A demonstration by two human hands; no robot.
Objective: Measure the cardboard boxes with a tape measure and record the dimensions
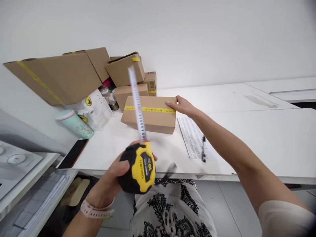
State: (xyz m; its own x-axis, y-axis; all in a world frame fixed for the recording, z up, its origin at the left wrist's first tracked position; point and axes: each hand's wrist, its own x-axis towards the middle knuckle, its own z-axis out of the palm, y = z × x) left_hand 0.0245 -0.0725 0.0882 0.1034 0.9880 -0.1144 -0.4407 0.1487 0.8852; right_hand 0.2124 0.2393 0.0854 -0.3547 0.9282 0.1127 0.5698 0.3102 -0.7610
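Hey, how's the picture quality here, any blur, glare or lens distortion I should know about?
Head view: bright, fairly even light, no strong glare on the white desk; the strap of the tape measure is smeared, likely by motion, and the blade tip looks soft; the leftmost carton seems stretched, as through a wide lens; the picture's top right corner darkens.

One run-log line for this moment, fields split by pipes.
left hand: holds tape measure, blade extended | right hand: grips front carton, far right corner | desk: pen on printed sheet
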